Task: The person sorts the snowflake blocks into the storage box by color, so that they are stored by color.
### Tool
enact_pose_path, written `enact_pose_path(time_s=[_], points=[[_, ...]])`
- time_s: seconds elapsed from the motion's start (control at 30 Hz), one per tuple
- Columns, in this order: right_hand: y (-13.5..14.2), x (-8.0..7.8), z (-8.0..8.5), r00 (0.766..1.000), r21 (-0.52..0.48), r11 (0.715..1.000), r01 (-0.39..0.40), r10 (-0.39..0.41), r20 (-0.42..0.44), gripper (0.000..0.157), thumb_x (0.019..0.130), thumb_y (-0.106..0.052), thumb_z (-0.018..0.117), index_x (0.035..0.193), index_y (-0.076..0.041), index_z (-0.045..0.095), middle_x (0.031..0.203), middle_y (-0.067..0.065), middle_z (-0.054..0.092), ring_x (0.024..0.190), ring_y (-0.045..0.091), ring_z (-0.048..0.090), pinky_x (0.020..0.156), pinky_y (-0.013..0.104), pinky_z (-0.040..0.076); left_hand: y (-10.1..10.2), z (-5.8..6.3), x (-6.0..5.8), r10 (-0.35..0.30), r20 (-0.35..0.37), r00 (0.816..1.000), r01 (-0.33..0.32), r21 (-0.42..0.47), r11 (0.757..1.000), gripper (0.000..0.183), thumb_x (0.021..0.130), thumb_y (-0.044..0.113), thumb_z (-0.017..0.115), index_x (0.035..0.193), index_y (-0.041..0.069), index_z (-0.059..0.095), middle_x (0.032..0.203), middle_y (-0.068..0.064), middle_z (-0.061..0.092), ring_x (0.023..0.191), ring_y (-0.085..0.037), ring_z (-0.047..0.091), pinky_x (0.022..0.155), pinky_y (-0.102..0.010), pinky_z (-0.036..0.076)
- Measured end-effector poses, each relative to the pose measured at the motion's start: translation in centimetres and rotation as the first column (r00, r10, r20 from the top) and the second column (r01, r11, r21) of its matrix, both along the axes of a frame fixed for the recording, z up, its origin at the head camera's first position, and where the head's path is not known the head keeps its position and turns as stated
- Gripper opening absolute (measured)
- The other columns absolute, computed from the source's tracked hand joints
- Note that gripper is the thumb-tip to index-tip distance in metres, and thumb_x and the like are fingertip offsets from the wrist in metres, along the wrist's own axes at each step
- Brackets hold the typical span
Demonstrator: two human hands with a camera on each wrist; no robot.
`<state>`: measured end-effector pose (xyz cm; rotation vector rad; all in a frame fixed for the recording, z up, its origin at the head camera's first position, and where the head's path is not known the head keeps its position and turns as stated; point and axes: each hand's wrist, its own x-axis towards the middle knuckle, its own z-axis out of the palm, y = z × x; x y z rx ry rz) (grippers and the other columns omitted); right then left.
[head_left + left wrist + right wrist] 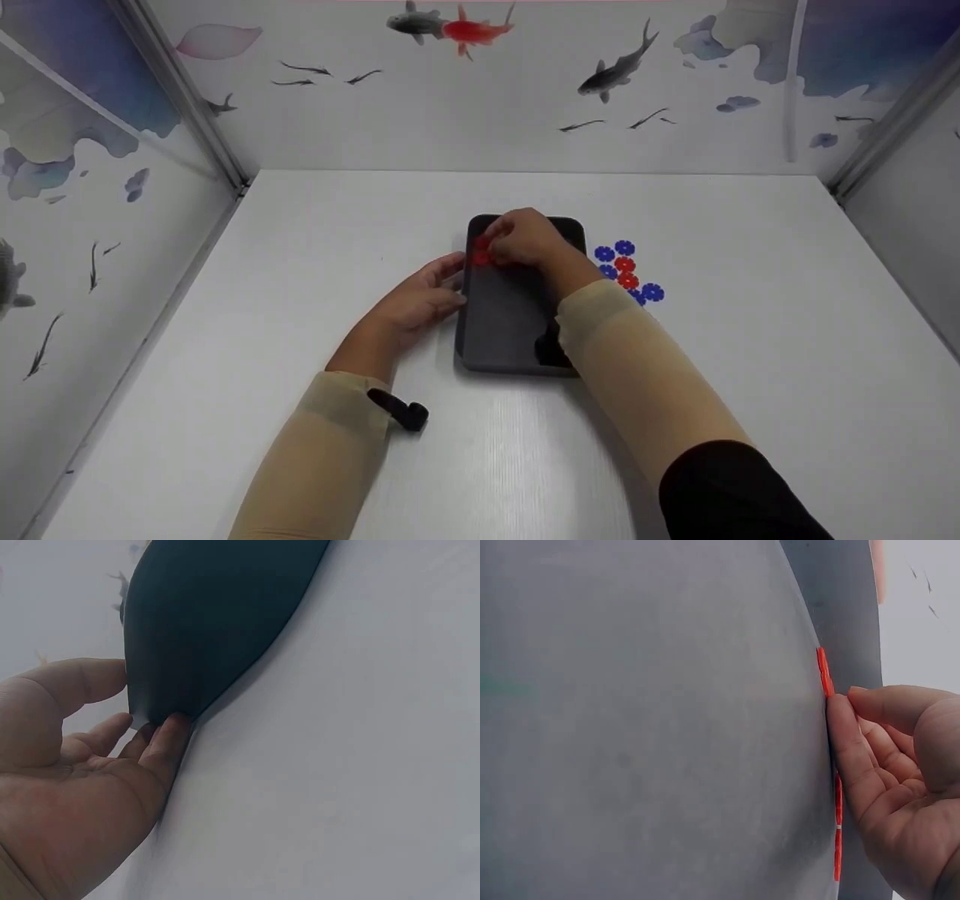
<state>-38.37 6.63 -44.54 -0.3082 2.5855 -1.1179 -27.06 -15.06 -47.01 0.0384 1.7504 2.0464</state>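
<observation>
A dark rectangular tray (499, 322) lies on the white table, with red flower-shaped discs (480, 256) at its far left corner. Over that corner, my right hand (529, 236) has its thumb and forefinger together at a red disc (824, 669), pinching its near end. Other red discs (838, 851) show edge-on beside the fingers in the right wrist view. My left hand (424, 300) rests against the tray's left side, fingers loosely extended. Its fingertips touch the tray wall (202, 630) in the left wrist view.
Just right of the tray lie several blue discs (653, 292) and red discs (625, 265), partly behind the right forearm. A black strap end (401, 411) sticks out from the left sleeve. Panels printed with fish (480, 30) enclose the table at the back and sides.
</observation>
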Motion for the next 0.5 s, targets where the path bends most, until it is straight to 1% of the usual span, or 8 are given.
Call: enact_pose_path(time_s=[0.17, 0.3, 0.43, 0.5], points=[[0.2, -0.1, 0.1, 1.000, -0.043, 0.999, -0.005, 0.005, -0.009, 0.028, 0.091, -0.013, 0.075, 0.119, -0.012, 0.078, 0.107, 0.008, 0.076, 0.087, 0.020, 0.071, 0.074, 0.029, 0.059, 0.1, 0.0, -0.1, -0.007, -0.007, 1.000, 0.007, -0.005, 1.000, 0.081, 0.096, -0.009, 0.061, 0.167, 0.019, 0.036, 0.174, -0.004, 0.037, 0.159, -0.018, 0.040, 0.128, -0.042, 0.038], [0.2, -0.1, 0.5, 1.000, -0.129, 0.992, 0.013, -0.012, 0.006, 0.029, 0.091, -0.011, 0.075, 0.121, -0.010, 0.077, 0.107, 0.009, 0.076, 0.086, 0.019, 0.072, 0.073, 0.027, 0.061, 0.1, 0.0, -0.1, -0.012, -0.014, 1.000, 0.012, 0.000, 1.000, 0.080, 0.097, -0.010, 0.059, 0.167, 0.018, 0.034, 0.174, -0.004, 0.037, 0.161, -0.017, 0.038, 0.130, -0.044, 0.036], [0.3, 0.0, 1.7, 0.999, -0.228, 0.973, 0.039, -0.031, 0.039, 0.028, 0.094, -0.012, 0.075, 0.122, -0.010, 0.077, 0.111, 0.011, 0.075, 0.087, 0.019, 0.073, 0.078, 0.031, 0.064, 0.1, -0.1, -0.1, -0.004, -0.013, 1.000, 0.005, 0.010, 1.000, 0.080, 0.096, -0.011, 0.059, 0.167, 0.017, 0.035, 0.174, -0.004, 0.037, 0.160, -0.018, 0.039, 0.129, -0.044, 0.037], [0.6, 0.2, 2.7, 0.998, -0.248, 0.968, 0.044, -0.031, 0.054, 0.028, 0.095, -0.014, 0.076, 0.122, -0.011, 0.077, 0.113, 0.011, 0.075, 0.089, 0.020, 0.074, 0.082, 0.034, 0.065, 0.0, 0.0, -0.1, 0.000, -0.012, 1.000, 0.000, 0.016, 1.000, 0.080, 0.096, -0.011, 0.060, 0.167, 0.017, 0.035, 0.174, -0.004, 0.037, 0.159, -0.018, 0.039, 0.128, -0.043, 0.038]])
